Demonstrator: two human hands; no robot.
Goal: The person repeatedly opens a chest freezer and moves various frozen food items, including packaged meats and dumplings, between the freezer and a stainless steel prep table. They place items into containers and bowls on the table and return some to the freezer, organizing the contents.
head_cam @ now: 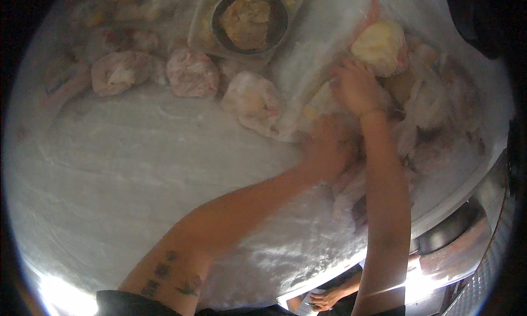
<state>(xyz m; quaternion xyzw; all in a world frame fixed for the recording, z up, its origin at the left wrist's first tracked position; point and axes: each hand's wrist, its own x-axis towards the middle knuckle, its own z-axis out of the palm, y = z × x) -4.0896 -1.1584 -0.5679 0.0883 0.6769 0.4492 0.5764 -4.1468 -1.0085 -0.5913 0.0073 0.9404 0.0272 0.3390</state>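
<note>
My left hand (329, 145) is blurred, low at the left of a heap of pale, plastic-wrapped pieces that look like raw meat or poultry. Just above it, my right hand (356, 87) rests with bent fingers on a pale yellowish wrapped piece (323, 100). A rounder yellowish piece (381, 48) lies beyond my right hand. To the left, a whitish wrapped lump (253, 104), a pinkish lump (192, 73) and another wrapped lump (121, 73) sit in a row on the pale surface. What my left fingers touch is hidden by blur.
A round bowl (250, 21) with a brownish mass stands in a clear tray (197, 23) at the top. More wrapped pieces (432, 97) are heaped at the right. Near the bottom edge, another person's hand (325, 299) holds a pen or similar thin item over paper.
</note>
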